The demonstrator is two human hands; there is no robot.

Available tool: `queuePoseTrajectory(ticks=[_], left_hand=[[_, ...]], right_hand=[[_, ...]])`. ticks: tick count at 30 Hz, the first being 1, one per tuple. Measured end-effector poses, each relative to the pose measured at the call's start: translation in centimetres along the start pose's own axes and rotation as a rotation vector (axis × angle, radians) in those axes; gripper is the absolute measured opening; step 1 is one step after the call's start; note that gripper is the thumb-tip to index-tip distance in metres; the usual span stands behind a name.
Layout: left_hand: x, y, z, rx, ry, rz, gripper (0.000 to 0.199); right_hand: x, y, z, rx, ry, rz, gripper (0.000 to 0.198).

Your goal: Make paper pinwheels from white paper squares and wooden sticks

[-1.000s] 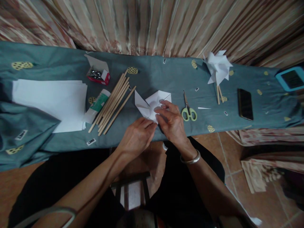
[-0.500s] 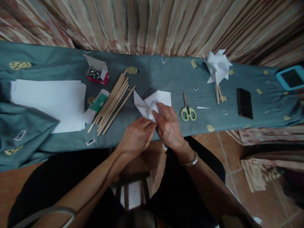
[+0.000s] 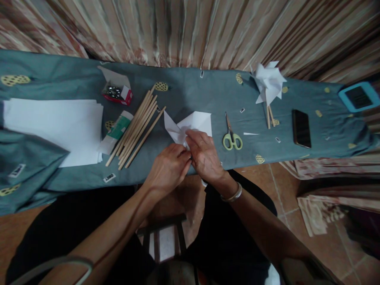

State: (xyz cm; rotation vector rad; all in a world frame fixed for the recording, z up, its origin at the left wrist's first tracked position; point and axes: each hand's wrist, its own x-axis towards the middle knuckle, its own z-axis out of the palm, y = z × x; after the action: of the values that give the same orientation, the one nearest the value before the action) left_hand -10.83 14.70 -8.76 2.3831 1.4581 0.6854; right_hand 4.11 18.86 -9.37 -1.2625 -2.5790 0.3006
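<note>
A white paper pinwheel (image 3: 196, 119), with its blades partly folded up, lies near the table's front edge. My left hand (image 3: 170, 166) is closed, its thumb and forefinger pinching the near edge of the paper. Over the pinwheel's middle and near right part, my right hand (image 3: 204, 154) bends its fingers onto the paper and covers much of it. The fingertips of both hands meet, and what lies between them is hidden. Green-handled scissors (image 3: 232, 139) rest to the right of the paper. Several wooden sticks (image 3: 139, 128) lie to its left.
White paper sheets (image 3: 56, 122) and a green-and-white packet (image 3: 117, 132) are on the left. Behind them stands an open red box (image 3: 118, 95) of metal pins. Finished pinwheels (image 3: 268, 83) on sticks, a phone (image 3: 301, 128) and a blue-framed device (image 3: 358, 97) lie rightward. A curtain (image 3: 178, 31) hangs behind.
My right hand's fingers have slid slightly and drawn closer together over the paper's middle. My left hand keeps its pinch. The whole view has shifted a little.
</note>
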Motion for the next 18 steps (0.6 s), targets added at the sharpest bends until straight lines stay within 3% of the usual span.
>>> queuePoseTrajectory(ticks=[6, 12, 18], left_hand=[[0.0, -0.2, 0.1, 0.01, 0.008, 0.013, 0.013], [0.1, 0.0, -0.5, 0.034, -0.013, 0.029, 0.014], [0.2, 0.0, -0.7, 0.052, -0.012, 0.051, 0.013]], right_hand=[[-0.3, 0.0, -0.3, 0.042, 0.062, 0.058, 0.036], [1.2, 3.0, -1.8, 0.098, 0.199, 0.138, 0.052], [3.5, 5.9, -2.4, 0.075, 0.146, 0.145, 0.046]])
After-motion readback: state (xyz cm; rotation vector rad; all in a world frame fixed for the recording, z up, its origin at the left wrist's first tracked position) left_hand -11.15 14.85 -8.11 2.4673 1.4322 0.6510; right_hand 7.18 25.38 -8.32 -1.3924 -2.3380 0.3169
